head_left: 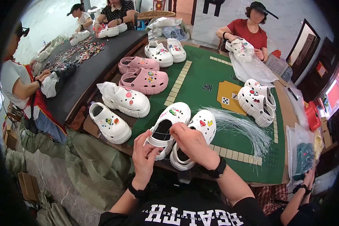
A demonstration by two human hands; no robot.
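Observation:
A white clog (173,113) with colourful charms stands at the table's near edge, toe pointing away. My left hand (144,153) curls round the left side of its heel strap. Over the clog's opening, my right hand (195,143) is closed in a pinch on a thin pale strand (161,133) that runs across to my left fingers. Its far tip is hidden by the fingers. Close by on the right, partly behind my right hand, is the matching white clog (203,122) with heart charms. A loose bundle of pale strands (248,132) fans out to the right.
Other clogs stand around: a white pair (126,100) at left, pink ones (145,81) behind, a white pair (257,101) at right. A green mat (199,64) covers the table. Co-workers handle clogs around a dark table (98,67) and across from me; another person's hands (307,180) are at lower right.

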